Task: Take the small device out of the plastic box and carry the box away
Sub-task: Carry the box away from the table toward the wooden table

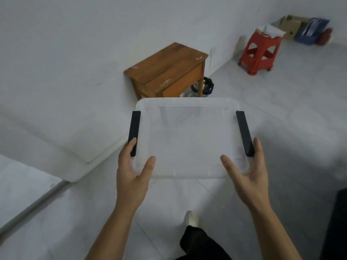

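Note:
A clear plastic box [187, 139] with a lid and two black side latches is held in the air above the floor, in the middle of the head view. My left hand [131, 175] grips its near left corner, thumb on the lid, fingers by the left latch [134, 132]. My right hand [247, 177] grips the near right corner in the same way, next to the right latch [245, 133]. Nothing shows through the box's clear lid; no small device is in view.
A brown wooden table [167, 72] stands against the white wall just beyond the box, a dark wastebasket [204, 88] beside its leg. A red plastic stool [260, 51] and cardboard boxes [294, 25] are at the far right. My foot [192, 218] is on the tiled floor.

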Tool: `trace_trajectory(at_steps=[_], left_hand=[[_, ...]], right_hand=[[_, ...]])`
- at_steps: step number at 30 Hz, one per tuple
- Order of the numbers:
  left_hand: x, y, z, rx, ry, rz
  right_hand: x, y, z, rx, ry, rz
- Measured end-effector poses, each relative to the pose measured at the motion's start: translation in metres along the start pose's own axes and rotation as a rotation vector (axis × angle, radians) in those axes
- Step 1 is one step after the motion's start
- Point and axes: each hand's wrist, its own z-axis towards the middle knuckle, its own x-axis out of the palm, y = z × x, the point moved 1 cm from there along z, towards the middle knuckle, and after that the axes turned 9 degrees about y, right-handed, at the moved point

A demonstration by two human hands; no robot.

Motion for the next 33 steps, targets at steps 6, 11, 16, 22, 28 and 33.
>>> trace_trajectory(at_steps=[6,11,16,22,28,33], left_hand=[[0.016,-0.033,0.157,-0.005,-0.083,0.024],[0.029,-0.018,0.277,-0.064,-0.125,0.038],[0.05,0.012,0.418,-0.103,-0.108,0.011],[0.068,-0.005,0.594,-0.091,-0.033,0.029],[0.1,-0.003,0.72,-0.084,0.06,0.08],[0.139,0.027,0.781,-0.215,-0.055,0.098]], right_hand=[[0.033,0.042,0.174,-0.03,0.053,-0.019],[0.078,0.051,0.297,-0.045,0.103,-0.068],[0.134,0.05,0.427,-0.012,0.114,-0.122],[0.172,0.087,0.582,0.018,0.088,-0.216],[0.185,0.083,0.699,0.076,0.07,-0.303],[0.216,0.058,0.808,0.064,0.259,-0.304]])
